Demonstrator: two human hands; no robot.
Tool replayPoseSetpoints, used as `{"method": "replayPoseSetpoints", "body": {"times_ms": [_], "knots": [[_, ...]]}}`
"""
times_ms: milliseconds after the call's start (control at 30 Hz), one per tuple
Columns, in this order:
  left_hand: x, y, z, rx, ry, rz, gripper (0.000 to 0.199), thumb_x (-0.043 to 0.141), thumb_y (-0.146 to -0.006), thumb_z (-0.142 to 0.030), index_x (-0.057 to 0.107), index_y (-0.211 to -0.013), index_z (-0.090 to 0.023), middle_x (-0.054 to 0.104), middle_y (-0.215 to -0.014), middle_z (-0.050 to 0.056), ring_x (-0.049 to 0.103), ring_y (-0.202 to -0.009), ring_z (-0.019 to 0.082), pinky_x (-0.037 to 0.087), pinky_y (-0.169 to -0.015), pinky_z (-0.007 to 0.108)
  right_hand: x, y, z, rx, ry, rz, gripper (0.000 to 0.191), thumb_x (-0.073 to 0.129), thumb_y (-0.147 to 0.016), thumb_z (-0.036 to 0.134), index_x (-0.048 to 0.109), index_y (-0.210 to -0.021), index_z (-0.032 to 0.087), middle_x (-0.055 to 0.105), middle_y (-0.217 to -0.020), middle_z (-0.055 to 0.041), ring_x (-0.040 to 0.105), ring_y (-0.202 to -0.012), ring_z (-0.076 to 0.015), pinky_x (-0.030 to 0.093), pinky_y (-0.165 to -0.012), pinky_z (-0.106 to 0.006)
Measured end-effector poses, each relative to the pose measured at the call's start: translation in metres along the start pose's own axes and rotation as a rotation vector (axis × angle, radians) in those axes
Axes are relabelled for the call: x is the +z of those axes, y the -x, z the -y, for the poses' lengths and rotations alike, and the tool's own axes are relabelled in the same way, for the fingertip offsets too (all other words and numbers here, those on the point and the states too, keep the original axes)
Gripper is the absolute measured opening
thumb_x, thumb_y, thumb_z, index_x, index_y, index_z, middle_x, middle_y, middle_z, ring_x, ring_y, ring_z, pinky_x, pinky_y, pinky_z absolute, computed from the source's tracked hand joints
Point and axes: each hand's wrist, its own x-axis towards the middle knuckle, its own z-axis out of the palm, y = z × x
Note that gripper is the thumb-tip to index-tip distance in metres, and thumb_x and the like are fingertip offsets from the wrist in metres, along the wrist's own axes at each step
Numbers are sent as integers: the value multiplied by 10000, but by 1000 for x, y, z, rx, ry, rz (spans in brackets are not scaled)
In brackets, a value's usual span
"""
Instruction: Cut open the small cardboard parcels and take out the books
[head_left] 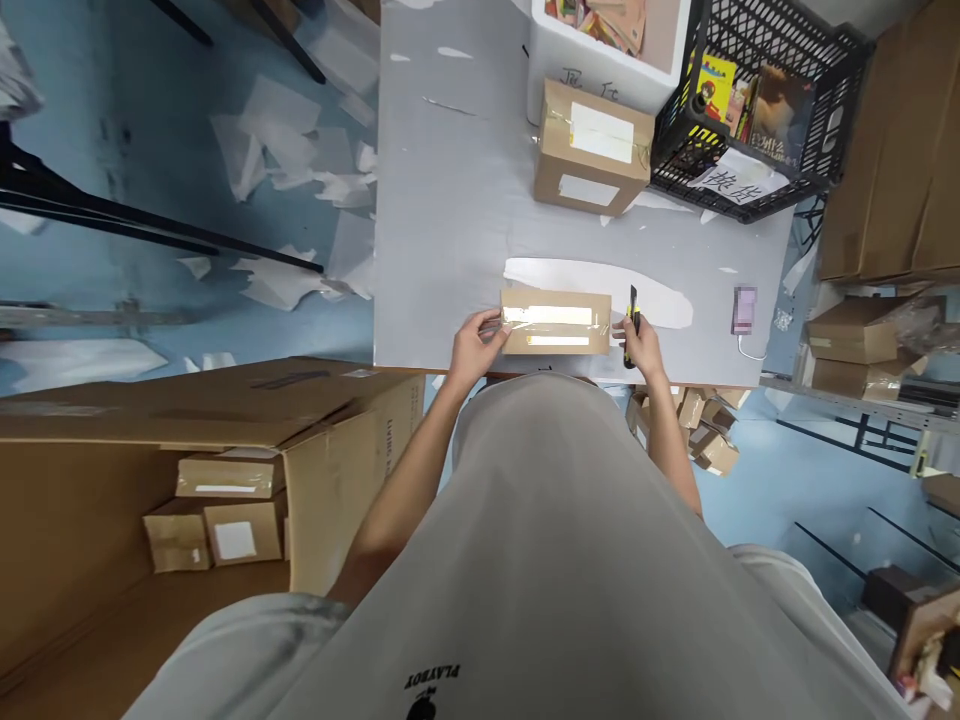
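Note:
A small taped cardboard box (556,342) with white label strips lies at the near edge of the grey table (450,200). At its left end, my left hand (478,343) grips the box, thumb on top and fingers at the side. My right hand (642,345) is closed around a black and yellow box cutter (630,352), whose tip points away from me. That hand is beside the right end of the box. Behind the box, a white torn patch (645,296) shows on the tabletop.
Farther back stand a larger taped box (555,165), a white foam bin (667,85) and a black plastic crate (757,205) holding books. A phone-like pink device (744,310) with a cable lies at right. Left of me is a big open carton (337,500) containing boxes.

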Motion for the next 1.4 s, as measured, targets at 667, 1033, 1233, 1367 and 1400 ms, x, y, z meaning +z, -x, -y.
{"method": "replayPoseSetpoints", "body": {"times_ms": [667, 1033, 1233, 1367, 1400], "knots": [[-6, -9, 22, 169, 63, 275, 775, 838, -959, -716, 701, -1583, -277, 515, -1757, 167, 471, -1676, 399, 573, -1262, 523, 93, 33, 125, -463, 1094, 563, 489, 356, -1262, 541, 693, -1415, 221, 858, -1230, -143, 804, -1057, -332, 511, -891, -334], [-6, -12, 25, 172, 91, 333, 773, 824, -980, -653, 649, -1635, -280, 464, -1799, 167, 462, -1689, 409, 573, -1262, 553, 102, 39, 151, -388, 1392, 608, 515, 321, -1267, 524, 654, -1508, 214, 849, -1299, -163, 819, -1114, -341, 522, -909, -352], [-8, -13, 22, 176, 38, 334, 726, 797, -1003, -621, 643, -1639, -307, 477, -1803, 167, 477, -1686, 399, 600, -1246, 551, 107, 42, 163, -372, 1479, 626, 568, 248, -1269, 539, 608, -1576, 224, 830, -1355, -182, 819, -1168, -350, 524, -912, -367], [-7, -14, 25, 177, 38, 329, 736, 797, -1004, -647, 644, -1640, -310, 481, -1800, 170, 476, -1688, 403, 600, -1245, 565, 112, 43, 169, -379, 1522, 634, 564, 249, -1271, 523, 562, -1641, 233, 817, -1387, -192, 828, -1182, -354, 538, -900, -374], [-6, -14, 25, 176, 41, 329, 743, 796, -1004, -659, 643, -1643, -310, 476, -1803, 172, 475, -1689, 403, 600, -1245, 565, 112, 42, 171, -382, 1532, 636, 565, 253, -1271, 520, 558, -1648, 231, 814, -1390, -196, 829, -1184, -355, 541, -900, -376]]}}
